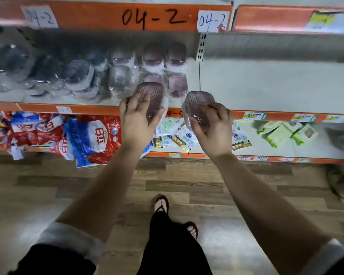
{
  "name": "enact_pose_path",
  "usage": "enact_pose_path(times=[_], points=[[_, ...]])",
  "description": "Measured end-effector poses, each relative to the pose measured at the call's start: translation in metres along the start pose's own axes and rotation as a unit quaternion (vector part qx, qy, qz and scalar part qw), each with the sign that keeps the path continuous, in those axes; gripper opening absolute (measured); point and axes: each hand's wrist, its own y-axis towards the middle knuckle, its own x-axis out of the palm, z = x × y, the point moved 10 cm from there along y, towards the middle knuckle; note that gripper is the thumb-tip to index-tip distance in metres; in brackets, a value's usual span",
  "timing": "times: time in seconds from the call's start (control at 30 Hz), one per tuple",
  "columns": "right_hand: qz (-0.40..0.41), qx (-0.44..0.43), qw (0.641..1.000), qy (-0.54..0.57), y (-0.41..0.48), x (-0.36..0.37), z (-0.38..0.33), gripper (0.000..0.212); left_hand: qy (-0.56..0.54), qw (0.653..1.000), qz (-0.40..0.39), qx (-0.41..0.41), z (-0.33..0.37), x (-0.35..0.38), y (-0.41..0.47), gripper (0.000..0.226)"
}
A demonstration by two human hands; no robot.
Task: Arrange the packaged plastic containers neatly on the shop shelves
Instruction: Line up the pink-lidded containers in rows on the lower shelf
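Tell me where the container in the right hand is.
Head view, just right of centre: the right hand holds the container at the orange shelf edge, beside the twin that the left hand holds.

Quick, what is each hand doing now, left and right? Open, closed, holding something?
Left hand: grips the left purple container, in clear wrap.
Right hand: grips the right purple container, also wrapped.

The left hand (136,120) grips the left container (150,94), the right hand (213,128) the right container (197,100), at its three o'clock, both wrapped and purple, at the shelf (266,86) edge. Wrapped stock (83,76) crowds the shelf from ten to twelve o'clock; red bags (95,135) lie at eight.
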Motion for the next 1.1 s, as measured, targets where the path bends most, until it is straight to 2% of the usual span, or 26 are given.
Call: enact_pose_path(times=[0.37, 0.63, 0.77, 0.83, 0.97, 1.1], points=[[0.011, 0.012, 1.0, -0.019, 0.03, 0.088, 0.039, 0.042, 0.019, 0.999, -0.033, -0.001, -0.055, 0.09, 0.063, 0.064], [0.056, 0.022, 0.998, 0.009, 0.063, 0.12, 0.043, 0.038, 0.033, 0.998, 0.002, 0.046, -0.061, 0.127, 0.132, 0.063], [0.066, 0.035, 0.997, 0.007, 0.076, 0.131, 0.051, 0.039, 0.132, 0.987, -0.081, 0.046, -0.076, 0.164, 0.13, 0.07], [0.066, 0.035, 0.997, 0.006, 0.081, 0.136, 0.053, 0.041, 0.149, 0.984, -0.091, 0.048, -0.082, 0.172, 0.123, 0.068], [0.059, 0.015, 0.998, -0.003, 0.097, 0.148, 0.051, 0.038, 0.109, 0.991, -0.045, 0.066, -0.079, 0.162, 0.116, 0.058], [0.046, 0.016, 0.998, -0.033, 0.119, 0.159, 0.052, 0.041, 0.049, 0.99, 0.024, 0.128, -0.067, 0.146, 0.088, 0.042]])
